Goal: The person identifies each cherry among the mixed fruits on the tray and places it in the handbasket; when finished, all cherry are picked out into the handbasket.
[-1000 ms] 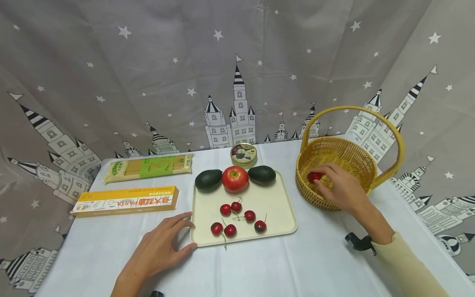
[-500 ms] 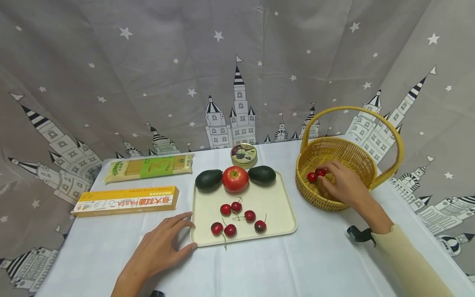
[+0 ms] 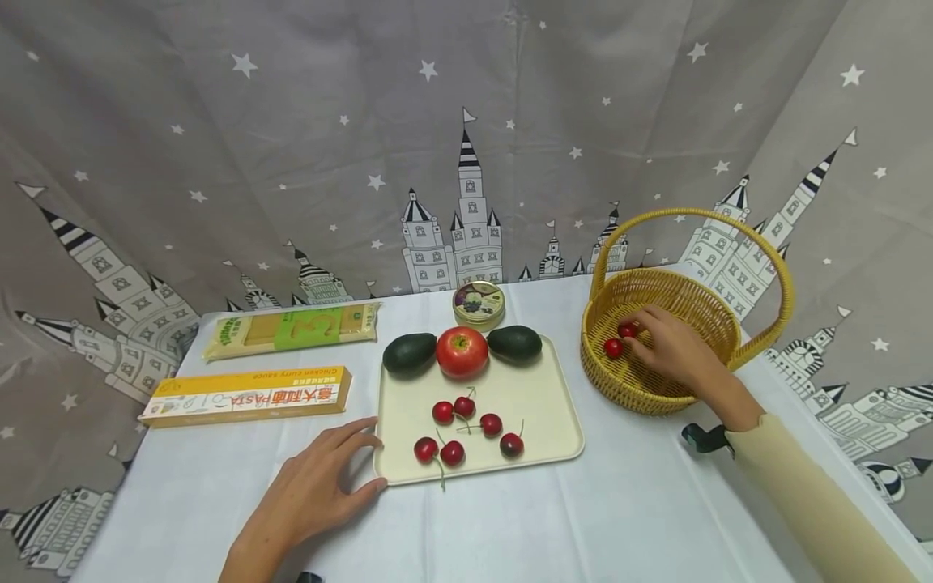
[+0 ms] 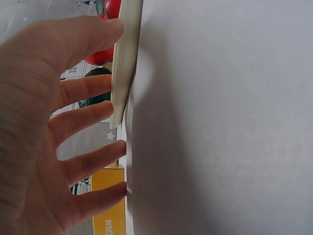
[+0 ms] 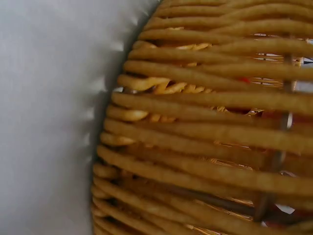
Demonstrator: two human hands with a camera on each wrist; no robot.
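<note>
My right hand (image 3: pixel 669 348) reaches into a yellow wicker basket (image 3: pixel 659 283), thumb and fingertips around a red cherry (image 3: pixel 626 330). Another cherry (image 3: pixel 613 348) lies beside it on the basket's floor. In the right wrist view the woven basket wall (image 5: pixel 205 117) hides this hand. My left hand (image 3: pixel 317 479) rests at the left edge of a cream tray (image 3: pixel 554 405); in the left wrist view its fingers (image 4: pixel 80 117) are spread, thumb touching the tray's rim. On the tray are an apple (image 3: pixel 462 351), two avocados (image 3: pixel 410 354) and several stemmed cherries (image 3: pixel 452 453).
A round tin (image 3: pixel 478 304) stands behind the tray. To its left lie a spaghetti packet (image 3: pixel 295 328) and a yellow-and-white pasta box (image 3: pixel 248 395). The basket's tall handle (image 3: pixel 700 213) arches above the right hand. A grey patterned curtain (image 3: pixel 306 146) hangs along the table's back.
Inside the basket, the cherries have come apart: one now lies clear of the right hand's fingers, the other has shifted slightly back with the fingertips. The left hand and tray have not moved.
</note>
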